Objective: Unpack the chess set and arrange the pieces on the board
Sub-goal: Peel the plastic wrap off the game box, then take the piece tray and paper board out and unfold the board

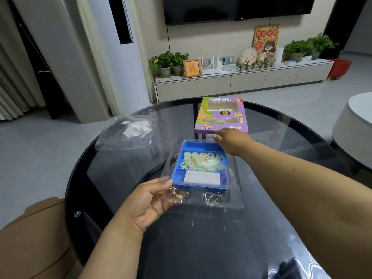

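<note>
A clear plastic tray (231, 200) lies on the round glass table. In it sits a blue case (197, 147) filled with pale round chess pieces (203, 161) and a white folded sheet (202, 178). Two sets of metal ring puzzles (214, 198) lie in the tray's near part. My left hand (149, 200) grips the tray's near-left edge, thumb on top beside the blue case. My right hand (231, 140) reaches over the tray's far side, its fingers at the near edge of the purple cardboard box (221, 115); whether it grips the tray or the box is unclear.
A crumpled clear bag (128, 129) with white paper inside lies at the far left of the dark glass table (201, 248). A brown seat (36, 234) stands at the near left, a pale round seat (354, 133) at the right.
</note>
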